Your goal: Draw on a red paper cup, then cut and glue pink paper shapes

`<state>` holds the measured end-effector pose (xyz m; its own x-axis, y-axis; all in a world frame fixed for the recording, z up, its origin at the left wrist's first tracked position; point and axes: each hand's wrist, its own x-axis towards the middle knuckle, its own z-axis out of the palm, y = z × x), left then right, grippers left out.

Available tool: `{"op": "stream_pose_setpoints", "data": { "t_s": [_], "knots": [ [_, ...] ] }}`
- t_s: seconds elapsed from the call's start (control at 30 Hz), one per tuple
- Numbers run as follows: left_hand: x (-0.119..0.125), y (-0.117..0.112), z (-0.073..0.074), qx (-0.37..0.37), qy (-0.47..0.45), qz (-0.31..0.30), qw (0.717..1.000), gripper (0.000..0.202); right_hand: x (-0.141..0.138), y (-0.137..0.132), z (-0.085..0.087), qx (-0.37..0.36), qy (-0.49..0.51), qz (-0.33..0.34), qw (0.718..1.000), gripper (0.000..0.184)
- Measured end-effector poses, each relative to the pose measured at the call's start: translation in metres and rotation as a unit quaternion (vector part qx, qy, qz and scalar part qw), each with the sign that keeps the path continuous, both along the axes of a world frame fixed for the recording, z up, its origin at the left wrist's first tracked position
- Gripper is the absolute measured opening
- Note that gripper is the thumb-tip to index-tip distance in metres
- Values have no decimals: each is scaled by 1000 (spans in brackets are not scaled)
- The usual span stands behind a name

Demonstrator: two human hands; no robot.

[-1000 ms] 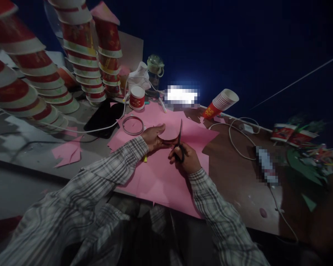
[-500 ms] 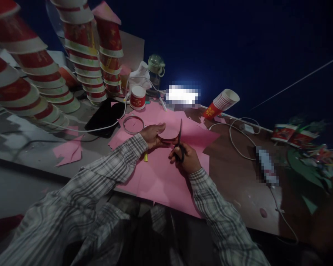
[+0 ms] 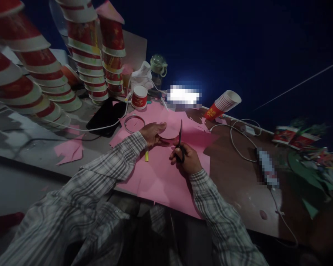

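My left hand (image 3: 154, 134) grips a piece of pink paper (image 3: 170, 130) with a rounded lower edge, thumb on top and fingers beneath. In my right hand (image 3: 189, 158) is a pair of dark scissors (image 3: 180, 138), its blades pointing up and away from me beside the paper's right edge. The blades look nearly together. Large pink sheets (image 3: 163, 177) lie under both hands. A ring (image 3: 134, 124), like a roll of tape seen flat, rests on the pink sheet left of my left hand. Near my left wrist lies a small yellow stick (image 3: 147, 156).
Tall stacks of red and white paper cups (image 3: 90, 55) stand at the left. A black phone or tablet (image 3: 107, 116) lies before them. One cup (image 3: 139, 97), a bottle (image 3: 158, 70) and a bright light are behind. Leaning cups (image 3: 223, 104), white cable (image 3: 233, 142) and a power strip (image 3: 267, 168) sit right.
The whole view has shifted slightly, so things appear a little to the right. Both hands keep nearly the same pose, still holding the paper and the scissors.
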<state>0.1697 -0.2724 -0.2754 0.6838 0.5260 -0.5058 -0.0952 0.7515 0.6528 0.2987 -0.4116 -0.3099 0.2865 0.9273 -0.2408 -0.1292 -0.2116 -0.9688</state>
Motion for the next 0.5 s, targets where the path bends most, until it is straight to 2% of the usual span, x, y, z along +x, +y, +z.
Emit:
{"op": "stream_pose_setpoints", "data": {
  "t_s": [0.17, 0.4, 0.5],
  "knots": [
    [0, 1, 4, 17, 22, 24, 999, 15, -1, 0, 4, -9, 3, -4, 1000, 47],
    [-1, 6, 0, 59, 24, 47, 997, 10, -2, 0, 4, -18, 6, -5, 1000, 44],
    [-1, 8, -2, 61, 20, 71, 995, 19, -2, -1, 5, -19, 4, -4, 1000, 44]
  ]
}}
